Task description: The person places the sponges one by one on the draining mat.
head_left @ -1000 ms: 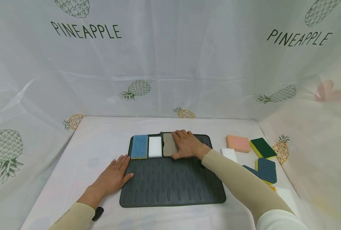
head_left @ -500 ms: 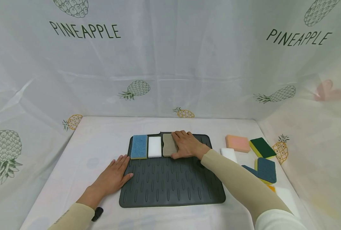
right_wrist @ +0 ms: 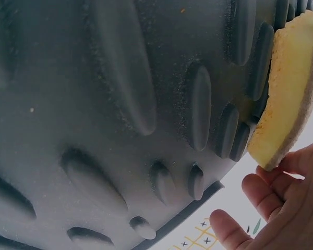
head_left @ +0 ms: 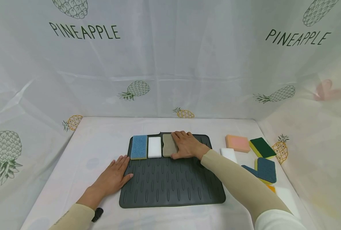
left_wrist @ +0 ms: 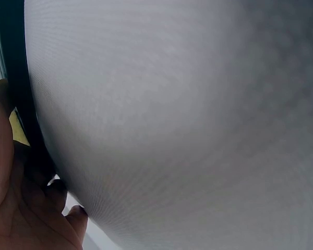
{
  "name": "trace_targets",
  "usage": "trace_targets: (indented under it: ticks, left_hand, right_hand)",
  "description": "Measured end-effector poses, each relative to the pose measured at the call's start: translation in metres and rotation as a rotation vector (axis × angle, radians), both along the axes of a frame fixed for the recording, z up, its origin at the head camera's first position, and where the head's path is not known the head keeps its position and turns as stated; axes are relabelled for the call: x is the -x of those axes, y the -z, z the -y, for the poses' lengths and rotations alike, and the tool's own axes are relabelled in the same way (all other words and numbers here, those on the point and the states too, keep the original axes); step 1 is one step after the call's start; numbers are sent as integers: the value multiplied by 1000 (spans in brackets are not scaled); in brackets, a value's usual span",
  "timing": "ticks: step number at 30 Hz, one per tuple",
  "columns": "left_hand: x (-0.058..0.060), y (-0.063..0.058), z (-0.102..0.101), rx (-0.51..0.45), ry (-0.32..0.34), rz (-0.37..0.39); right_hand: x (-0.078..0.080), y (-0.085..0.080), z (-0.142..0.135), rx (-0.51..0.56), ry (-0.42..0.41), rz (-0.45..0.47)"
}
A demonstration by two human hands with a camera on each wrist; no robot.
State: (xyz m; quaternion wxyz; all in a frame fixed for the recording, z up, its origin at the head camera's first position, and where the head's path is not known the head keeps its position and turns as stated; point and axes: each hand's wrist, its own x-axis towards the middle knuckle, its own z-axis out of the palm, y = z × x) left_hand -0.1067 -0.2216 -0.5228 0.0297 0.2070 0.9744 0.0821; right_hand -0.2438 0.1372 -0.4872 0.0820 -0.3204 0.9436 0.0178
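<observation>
A dark grey ribbed mat [head_left: 173, 182] lies on the table. At its upper part stand in a row a blue-topped scrub sponge [head_left: 139, 147], a white sponge [head_left: 154, 147] and a grey-brown scrub sponge [head_left: 169, 145]. My right hand [head_left: 188, 145] holds the grey-brown one from its right side, thumb at the near edge and fingers at the far edge. In the right wrist view, that sponge [right_wrist: 289, 88] shows yellow foam under its grey-brown layer. My left hand [head_left: 114, 175] rests flat with straight fingers at the mat's left edge, its thumb over the mat.
To the right of the mat lie a pink sponge [head_left: 237, 143], a green-and-yellow sponge [head_left: 262, 147], a dark blue-and-yellow sponge [head_left: 266, 170] and a white block [head_left: 228, 154]. My right forearm partly hides others there. A pineapple-print sheet [head_left: 170, 64] hangs behind the table.
</observation>
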Motion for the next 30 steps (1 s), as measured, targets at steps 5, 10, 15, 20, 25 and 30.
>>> trace_targets:
  ticks: [5, 10, 15, 20, 25, 30]
  left_hand:
    - [0, -1, 0, -3, -2, 5]
    - [0, -2, 0, -3, -4, 6]
    - [0, -2, -1, -10, -6, 19]
    - [0, -2, -1, -8, -6, 22]
    - [0, -2, -2, -6, -4, 22]
    - [0, 1, -1, -4, -7, 17]
  right_hand:
    - [0, 0, 0, 1, 2, 5]
    - [1, 1, 1, 7, 2, 2]
    - [1, 1, -1, 16, 10, 10]
    - [0, 0, -5, 12, 20, 7]
    - [-4, -8, -13, 19, 27, -35]
    - [-8, -15, -27, 55, 30, -141]
